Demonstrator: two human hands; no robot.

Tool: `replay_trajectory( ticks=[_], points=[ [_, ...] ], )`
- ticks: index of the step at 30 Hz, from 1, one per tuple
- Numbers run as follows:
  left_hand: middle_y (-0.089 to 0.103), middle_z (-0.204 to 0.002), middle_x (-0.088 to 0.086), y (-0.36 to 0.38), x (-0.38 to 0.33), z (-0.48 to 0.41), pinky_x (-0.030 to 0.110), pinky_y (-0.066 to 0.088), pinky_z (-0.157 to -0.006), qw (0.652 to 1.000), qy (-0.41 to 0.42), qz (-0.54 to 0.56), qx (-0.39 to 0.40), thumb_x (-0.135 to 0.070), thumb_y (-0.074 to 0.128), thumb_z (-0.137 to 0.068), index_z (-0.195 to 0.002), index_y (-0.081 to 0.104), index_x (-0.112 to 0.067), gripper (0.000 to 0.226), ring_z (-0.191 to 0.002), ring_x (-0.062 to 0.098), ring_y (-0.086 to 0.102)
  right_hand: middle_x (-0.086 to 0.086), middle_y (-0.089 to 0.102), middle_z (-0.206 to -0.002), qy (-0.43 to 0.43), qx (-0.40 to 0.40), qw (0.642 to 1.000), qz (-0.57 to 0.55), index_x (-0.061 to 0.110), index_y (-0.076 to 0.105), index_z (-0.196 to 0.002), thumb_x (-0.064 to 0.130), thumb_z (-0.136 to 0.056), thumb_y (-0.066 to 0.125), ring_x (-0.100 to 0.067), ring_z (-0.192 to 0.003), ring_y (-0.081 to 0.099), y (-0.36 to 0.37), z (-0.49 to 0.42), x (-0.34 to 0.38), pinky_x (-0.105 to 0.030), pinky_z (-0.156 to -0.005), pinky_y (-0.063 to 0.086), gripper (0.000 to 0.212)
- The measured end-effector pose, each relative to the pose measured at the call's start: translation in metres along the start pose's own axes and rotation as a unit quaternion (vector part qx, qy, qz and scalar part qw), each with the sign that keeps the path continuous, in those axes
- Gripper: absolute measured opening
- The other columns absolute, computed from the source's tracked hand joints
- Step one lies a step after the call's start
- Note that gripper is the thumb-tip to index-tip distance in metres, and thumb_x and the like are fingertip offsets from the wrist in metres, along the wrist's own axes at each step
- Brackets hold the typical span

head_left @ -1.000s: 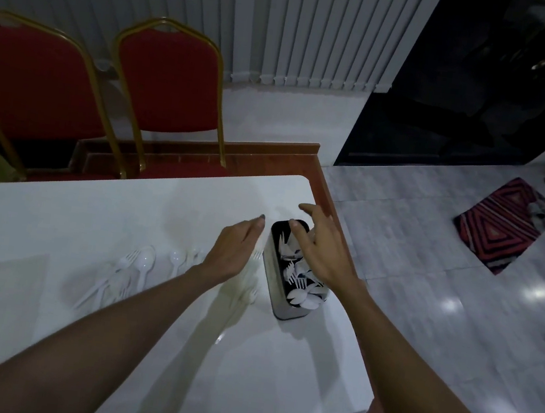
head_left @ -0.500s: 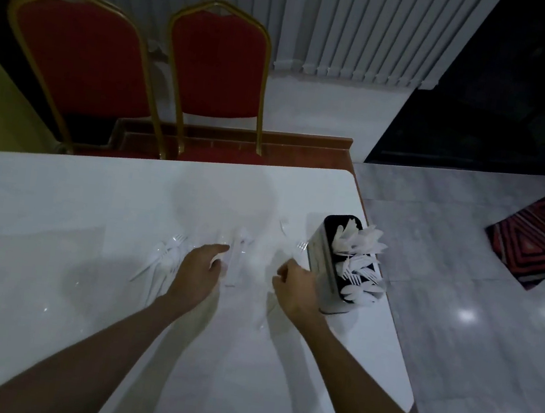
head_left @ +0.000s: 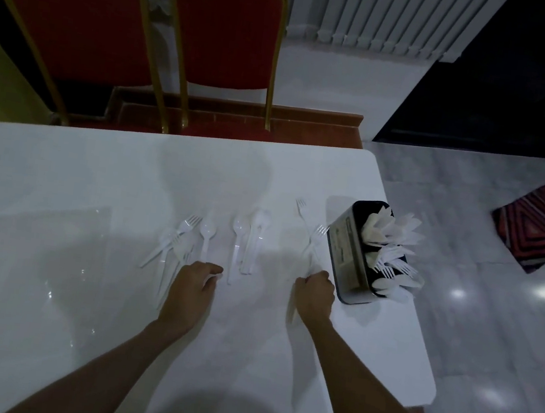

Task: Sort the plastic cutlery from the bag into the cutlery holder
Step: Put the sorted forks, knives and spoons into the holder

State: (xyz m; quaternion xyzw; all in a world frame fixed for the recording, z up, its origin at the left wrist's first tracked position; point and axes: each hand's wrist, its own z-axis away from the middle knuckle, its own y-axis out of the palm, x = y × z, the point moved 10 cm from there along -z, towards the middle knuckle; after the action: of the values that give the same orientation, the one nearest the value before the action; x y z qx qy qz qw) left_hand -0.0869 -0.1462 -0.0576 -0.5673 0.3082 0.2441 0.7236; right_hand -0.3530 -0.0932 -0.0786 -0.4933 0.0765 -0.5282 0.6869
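the white table (head_left: 104,168) carries loose white plastic cutlery in a rough row in front of the person. the cutlery holder (head_left: 344,253), a dark oblong box with a metallic side, stands near the table's right edge. it is packed in sections: flat white pieces that look like knives (head_left: 393,229) at the far end, forks (head_left: 399,268) in the middle, spoons (head_left: 393,286) at the near end.

the right hand (head_left: 315,295) sits just beside the holder's near left corner. its fingers are curled in a tight grip on the handle of a fork (head_left: 320,231), whose tines point away toward the holder; a blurred white handle end sticks out below the fist. a second fork (head_left: 301,205) crosses it, and its handle also runs toward the hand.

the left hand (head_left: 194,286) rests further left, fingers curled down with something white at the tips. whether its grip has closed on a piece i cannot tell. three spoons (head_left: 240,228) lie side by side just beyond it, bowls away from the person, and a loose cluster of forks (head_left: 190,223) lies to their left.

a clear plastic bag (head_left: 24,261) lies flat on the table's left part. two red chairs (head_left: 224,29) with gold frames stand beyond the table, and a red patterned rug (head_left: 543,222) lies on the grey floor to the right.
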Motion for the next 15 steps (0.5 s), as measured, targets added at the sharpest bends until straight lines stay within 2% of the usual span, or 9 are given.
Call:
replay_trajectory(
  ticks=[2,6,9,10,12,13,15],
  points=[
    [0.069,-0.107,0.009,0.001,-0.001,-0.003,0.021,0.040,-0.091,1.000,0.003,0.005,-0.001,-0.001,0.055,-0.090,-0.108,0.069,-0.007,0.023,-0.103,0.022,0.062,-0.019,0.061,-0.111,-0.008,-0.014,1.000,-0.010,-0.004,0.049,-0.114,0.013,-0.092,0.052,-0.036,-0.103,0.060,-0.002,-0.006,0.008,-0.031,-0.072,0.039,0.028],
    [0.068,-0.106,0.007,-0.001,-0.009,-0.013,0.032,0.047,-0.094,1.000,0.015,0.015,-0.012,0.000,0.054,-0.089,-0.106,0.069,-0.009,0.024,-0.102,0.022,0.061,-0.019,0.064,-0.097,-0.032,-0.091,0.994,-0.046,-0.004,0.051,-0.106,0.020,-0.095,0.051,-0.036,-0.089,0.065,-0.014,-0.014,0.029,-0.038,-0.068,0.049,0.027],
    [0.068,-0.105,0.007,-0.001,-0.016,-0.021,0.036,0.048,-0.092,0.999,0.023,0.017,-0.020,-0.001,0.053,-0.090,-0.106,0.069,-0.009,0.024,-0.100,0.022,0.059,-0.014,0.056,-0.084,-0.043,-0.116,0.991,-0.059,-0.006,0.044,-0.116,0.020,-0.099,0.041,-0.038,-0.090,0.064,-0.020,-0.023,0.042,-0.035,-0.064,0.047,0.031],
    [0.068,-0.105,0.007,0.000,-0.016,-0.024,0.036,0.048,-0.092,0.999,0.023,0.015,-0.021,-0.002,0.054,-0.090,-0.106,0.069,-0.009,0.023,-0.100,0.023,0.059,-0.016,0.055,-0.089,-0.042,-0.106,0.992,-0.060,-0.005,0.042,-0.122,0.019,-0.100,0.036,-0.038,-0.097,0.061,-0.019,-0.027,0.045,-0.036,-0.069,0.046,0.033],
    [0.069,-0.103,0.007,0.003,-0.017,-0.032,0.036,0.049,-0.089,0.999,0.024,0.014,-0.027,-0.004,0.055,-0.090,-0.106,0.069,-0.010,0.022,-0.097,0.024,0.061,-0.022,0.053,-0.117,-0.050,-0.083,0.994,-0.059,-0.001,0.036,-0.132,0.020,-0.100,0.033,-0.038,-0.112,0.053,-0.013,-0.032,0.049,-0.042,-0.086,0.045,0.038],
    [0.069,-0.102,0.006,0.005,-0.016,-0.036,0.035,0.049,-0.088,0.999,0.021,0.012,-0.029,-0.007,0.056,-0.090,-0.105,0.070,-0.011,0.021,-0.096,0.023,0.061,-0.022,0.051,-0.124,-0.060,-0.076,0.994,-0.053,0.000,0.034,-0.134,0.021,-0.100,0.039,-0.038,-0.115,0.052,-0.011,-0.033,0.052,-0.043,-0.089,0.044,0.041],
    [0.069,-0.101,0.005,0.008,-0.017,-0.043,0.031,0.048,-0.086,1.000,0.013,0.008,-0.026,-0.011,0.056,-0.091,-0.106,0.070,-0.013,0.020,-0.094,0.021,0.061,-0.020,0.053,-0.125,-0.084,-0.067,0.994,-0.022,0.000,0.030,-0.136,0.020,-0.096,0.055,-0.035,-0.115,0.054,-0.005,-0.035,0.055,-0.039,-0.085,0.047,0.051]
  ],
)
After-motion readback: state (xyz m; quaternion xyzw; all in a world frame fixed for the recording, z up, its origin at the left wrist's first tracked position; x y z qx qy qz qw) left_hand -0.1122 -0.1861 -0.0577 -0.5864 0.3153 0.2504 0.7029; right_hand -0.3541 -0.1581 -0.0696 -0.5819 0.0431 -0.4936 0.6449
